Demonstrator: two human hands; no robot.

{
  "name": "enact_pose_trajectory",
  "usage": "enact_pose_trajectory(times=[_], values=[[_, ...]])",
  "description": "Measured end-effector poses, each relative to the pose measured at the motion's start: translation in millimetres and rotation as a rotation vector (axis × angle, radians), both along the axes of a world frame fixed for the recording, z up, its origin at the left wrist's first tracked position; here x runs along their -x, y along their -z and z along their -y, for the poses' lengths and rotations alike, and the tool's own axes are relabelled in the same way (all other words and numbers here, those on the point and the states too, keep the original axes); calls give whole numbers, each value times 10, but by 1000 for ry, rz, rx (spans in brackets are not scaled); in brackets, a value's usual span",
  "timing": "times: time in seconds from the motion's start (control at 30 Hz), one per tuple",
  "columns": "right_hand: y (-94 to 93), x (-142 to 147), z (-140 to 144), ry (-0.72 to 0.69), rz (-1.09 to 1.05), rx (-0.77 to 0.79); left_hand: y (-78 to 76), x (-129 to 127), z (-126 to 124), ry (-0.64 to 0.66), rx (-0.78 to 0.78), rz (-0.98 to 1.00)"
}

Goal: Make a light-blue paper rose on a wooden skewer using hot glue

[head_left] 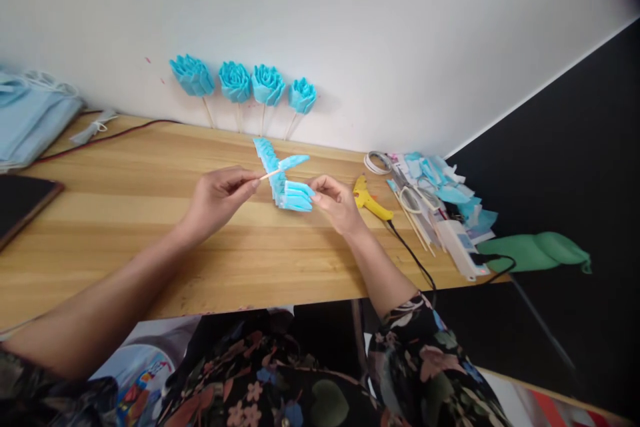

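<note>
Between our hands hangs a pleated blue strip [287,180], folded in stacked layers, raised just above the wooden table [150,227]; our right hand [337,203] pinches its lower folds, our left hand [217,195] grips a thin wooden stick [270,175] touching it. Beyond them four blue flowers [245,83] lean on the wall; right of our right hand lie a yellow glue gun [370,200] and blue scraps [440,190]

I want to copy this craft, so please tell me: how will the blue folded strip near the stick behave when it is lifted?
The blue folded strip is probably floppy: its far end droops toward the table. It looks light, since fingertips of the right hand carry it. The folds may loosen if pulled.
</note>
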State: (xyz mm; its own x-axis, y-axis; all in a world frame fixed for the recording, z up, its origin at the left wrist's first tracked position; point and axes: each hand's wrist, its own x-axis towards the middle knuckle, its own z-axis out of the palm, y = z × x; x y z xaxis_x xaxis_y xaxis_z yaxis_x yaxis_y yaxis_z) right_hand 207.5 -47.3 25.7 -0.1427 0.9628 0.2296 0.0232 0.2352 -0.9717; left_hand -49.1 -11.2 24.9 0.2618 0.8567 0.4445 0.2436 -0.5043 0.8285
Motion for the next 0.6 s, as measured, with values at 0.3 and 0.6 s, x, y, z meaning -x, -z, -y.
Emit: enact_pose_trajectory(times=[0.3,0.6], values=[[50,-19,-35,28,-47,38,92,2,-31,74,-72,-36],[24,-30,-38,14,-2,50,58,-16,-6,113,-86,-43]])
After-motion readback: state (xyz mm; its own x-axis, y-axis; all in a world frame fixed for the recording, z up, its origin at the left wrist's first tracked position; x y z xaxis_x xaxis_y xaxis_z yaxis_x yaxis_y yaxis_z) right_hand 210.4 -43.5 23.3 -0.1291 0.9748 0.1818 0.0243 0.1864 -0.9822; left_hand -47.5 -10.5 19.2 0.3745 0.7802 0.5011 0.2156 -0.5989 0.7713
